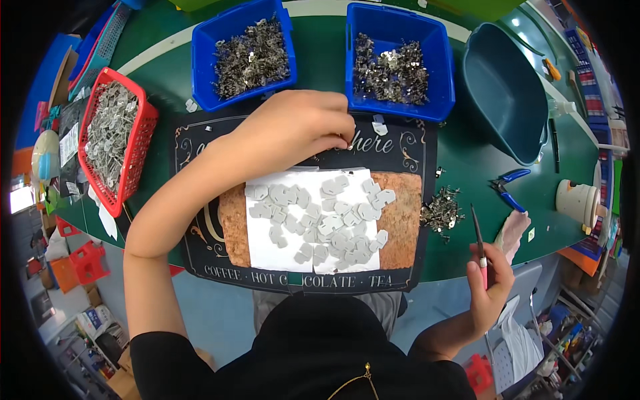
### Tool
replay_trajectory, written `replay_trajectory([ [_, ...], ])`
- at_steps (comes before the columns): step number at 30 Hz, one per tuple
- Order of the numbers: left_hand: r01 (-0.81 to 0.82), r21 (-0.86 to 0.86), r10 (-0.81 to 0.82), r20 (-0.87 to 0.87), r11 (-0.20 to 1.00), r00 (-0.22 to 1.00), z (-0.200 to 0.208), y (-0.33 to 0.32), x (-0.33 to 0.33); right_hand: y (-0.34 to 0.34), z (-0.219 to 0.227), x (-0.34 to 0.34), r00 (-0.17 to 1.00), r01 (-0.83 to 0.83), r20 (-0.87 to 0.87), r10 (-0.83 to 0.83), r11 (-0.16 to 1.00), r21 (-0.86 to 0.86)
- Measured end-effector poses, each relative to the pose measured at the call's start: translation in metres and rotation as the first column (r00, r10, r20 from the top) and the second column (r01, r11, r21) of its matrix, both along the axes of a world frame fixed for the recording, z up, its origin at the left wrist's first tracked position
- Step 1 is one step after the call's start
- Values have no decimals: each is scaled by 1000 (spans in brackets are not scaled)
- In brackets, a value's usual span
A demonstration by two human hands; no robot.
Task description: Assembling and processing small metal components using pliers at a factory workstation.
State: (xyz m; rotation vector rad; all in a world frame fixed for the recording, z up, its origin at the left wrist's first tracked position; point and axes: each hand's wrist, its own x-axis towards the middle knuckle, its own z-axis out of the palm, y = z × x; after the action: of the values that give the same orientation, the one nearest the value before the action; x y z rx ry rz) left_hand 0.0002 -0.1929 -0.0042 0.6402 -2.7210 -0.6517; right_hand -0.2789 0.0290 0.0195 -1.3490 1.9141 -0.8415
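My left hand (315, 125) reaches across the dark printed mat (193, 157), between the two blue bins. Its fingers are curled together, and whatever they hold, if anything, is hidden. At the right, over the table's near edge, my right hand (490, 283) grips a pair of slim tweezers (479, 237) with a dark point and a pink grip, tip pointing away from me. Many flat light-grey pieces (330, 223) lie scattered on a white sheet (267, 243), which rests on a cork-coloured board (400, 220) in front of me.
Small metal parts fill the left blue bin (203, 80) and the right blue bin (437, 80). A red basket (143, 127) of metal pieces stands left. Rightward are a loose metal heap (441, 212), a dark-green tub (503, 100), blue-handled pliers (510, 187) and a white roll (577, 202).
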Motion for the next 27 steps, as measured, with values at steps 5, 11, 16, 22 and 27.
replay_trajectory([
  [5,-230,600,320,-47,766,946,21,11,6,-13,0,19,977,67,207,-41,991,-118],
  [11,49,921,702,-329,387,631,36,70,18,-16,-5,68,958,23,278,72,946,-324],
  [16,195,900,801,-437,391,408,18,123,24,-24,-7,118,965,-193,75,252,872,-449],
  [22,144,866,828,-500,479,254,8,163,32,-9,-4,138,956,-278,-70,284,812,-513],
  [27,90,831,807,-556,550,199,14,180,41,11,3,148,951,-295,-42,308,852,-433],
])
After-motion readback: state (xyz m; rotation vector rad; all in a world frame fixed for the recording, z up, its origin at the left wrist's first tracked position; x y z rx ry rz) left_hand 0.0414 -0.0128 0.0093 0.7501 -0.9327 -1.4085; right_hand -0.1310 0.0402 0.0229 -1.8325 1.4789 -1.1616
